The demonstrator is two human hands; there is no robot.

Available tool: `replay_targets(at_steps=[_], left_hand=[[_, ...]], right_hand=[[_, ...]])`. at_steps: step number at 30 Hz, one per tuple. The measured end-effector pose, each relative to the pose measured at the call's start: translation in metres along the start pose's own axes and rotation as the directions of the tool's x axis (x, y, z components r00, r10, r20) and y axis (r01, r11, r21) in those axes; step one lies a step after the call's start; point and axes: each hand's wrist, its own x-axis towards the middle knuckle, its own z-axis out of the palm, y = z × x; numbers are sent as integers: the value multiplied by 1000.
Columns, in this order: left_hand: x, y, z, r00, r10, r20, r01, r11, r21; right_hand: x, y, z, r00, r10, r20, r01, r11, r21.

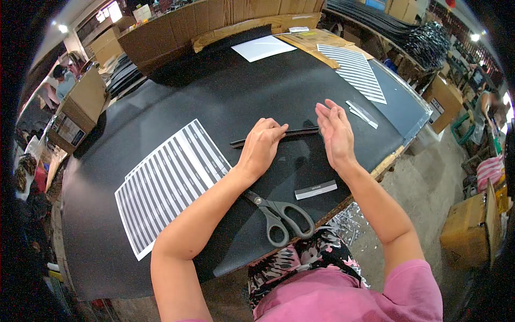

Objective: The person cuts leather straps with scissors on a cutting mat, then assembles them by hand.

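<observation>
My left hand (263, 142) is closed over a narrow black strip-like bundle (303, 131) on the dark tabletop; its exact kind is hard to make out. My right hand (337, 137) is open, its fingers stretched and palm turned inward, beside the bundle's right end. Grey-handled scissors (278, 216) lie below my left wrist, their blades partly hidden under the forearm. A cut label strip (315, 189), black and white, lies nearer the front edge. Left of my forearm are overlapping printed sheets (166, 188) with black and white bands.
Small white paper strips (362, 114) lie beyond my right hand. A banded sheet (354, 70) and a white sheet (263, 48) rest farther back. Cardboard (214, 27) stands along the far edge. Paper scraps (346, 222) are below the front edge. Other people are at both sides.
</observation>
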Motion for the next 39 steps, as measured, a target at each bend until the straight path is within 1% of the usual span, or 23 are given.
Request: replay_targets(at_steps=[2,5,7,11,13,14,16,22,26,29,31,32,33,34,35,36,37,38,39], left_hand=[[0,1,0,1000,-4,7,4,1000,2],[0,2,-1,1000,-3,10,3,1000,-1],[-1,1,0,1000,-1,10,1,1000,-5],[0,1,0,1000,-1,10,1,1000,-2],[0,1,0,1000,1,9,-1,1000,-5],[0,1,0,1000,1,5,-1,1000,-4],[0,1,0,1000,4,2,-4,1000,-3],[-1,-1,1,1000,2,-7,-2,1000,0],[0,0,1,1000,5,-3,-5,1000,-6],[0,0,1,1000,-4,5,4,1000,-1],[0,0,1,1000,-5,9,5,1000,8],[0,-1,2,1000,0,-1,0,1000,-4],[0,-1,1,1000,4,-11,-4,1000,-14],[0,-1,1,1000,2,-11,-2,1000,-12],[0,-1,1,1000,2,-8,-2,1000,-14],[0,-1,1,1000,3,-5,-3,1000,-16],[0,-1,2,1000,2,-3,-2,1000,-16],[-1,-2,2,1000,1,0,-1,1000,-19],[-1,-2,2,1000,1,2,-1,1000,-20]], right_hand=[[0,0,0,1000,18,5,-18,1000,-11],[2,1,-1,1000,0,-19,1,1000,24],[0,2,-1,999,30,33,-30,1000,-1],[2,1,-2,1000,12,20,-12,1000,-6],[2,-1,-5,997,-56,49,61,991,-115],[1,-2,-5,997,-56,49,61,991,-116],[-1,-5,-2,999,36,23,-34,997,-64],[-1,-3,-3,996,59,59,-57,998,-38],[0,-1,-2,997,48,55,-46,998,-35],[0,-1,-4,994,60,88,-57,998,-32],[3,2,-5,998,8,66,-4,998,-68],[5,2,-8,998,8,67,-3,998,-67],[8,0,-13,989,-72,128,106,954,-281],[9,-1,-15,970,-134,204,218,853,-474],[11,-5,-18,970,-132,204,216,854,-473],[11,-14,-16,928,-180,326,360,657,-662],[11,-21,-14,872,-186,452,488,400,-776],[11,-24,-13,873,-185,450,485,403,-776],[10,-26,-11,845,-159,511,532,340,-775]])
